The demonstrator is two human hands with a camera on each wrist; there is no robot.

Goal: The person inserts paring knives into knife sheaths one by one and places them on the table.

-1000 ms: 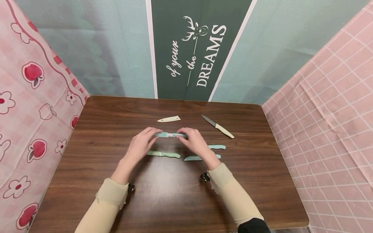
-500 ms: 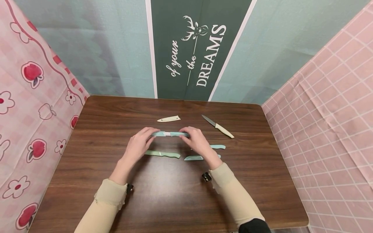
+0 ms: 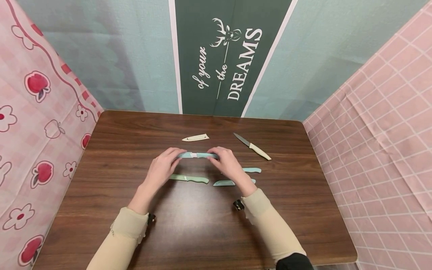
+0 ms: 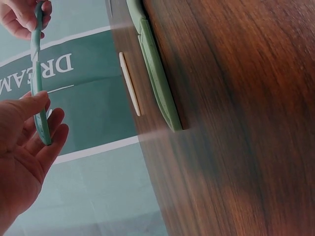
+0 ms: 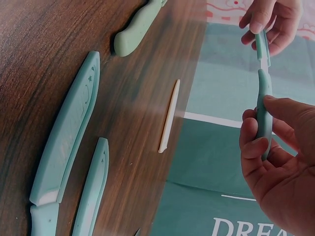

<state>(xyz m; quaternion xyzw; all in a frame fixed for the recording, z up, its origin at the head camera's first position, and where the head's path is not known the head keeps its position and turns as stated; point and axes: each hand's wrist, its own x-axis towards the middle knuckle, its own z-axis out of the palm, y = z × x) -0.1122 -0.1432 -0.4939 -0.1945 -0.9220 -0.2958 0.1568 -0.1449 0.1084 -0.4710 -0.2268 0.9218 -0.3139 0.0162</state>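
A light blue knife [image 3: 205, 155] is held level above the table, its blade partly inside a matching sheath [image 3: 185, 155]. My left hand [image 3: 162, 165] pinches the sheath between thumb and fingers. On the other end, my right hand [image 3: 229, 164] grips the handle [image 5: 265, 118]. Between sheath and handle a short pale stretch of blade [image 5: 264, 64] shows. Below the hands lies a sheathed green knife [image 3: 197, 180], its tip hidden behind the left hand in the head view. Two sheathed blue knives, the larger [image 5: 66, 132] and the smaller [image 5: 93, 189], lie under the right forearm, partly covered by it.
Farther back on the wooden table [image 3: 135, 131] lie a cream sheath [image 3: 195, 138] and, to its right, a bare cream-handled knife [image 3: 259, 151]. Fabric hangs behind the table and along both sides.
The right hand has shifted slightly right, and more of the blue handle shows. The pale stretch of blade sits slightly farther left. The knives on the table have not moved.
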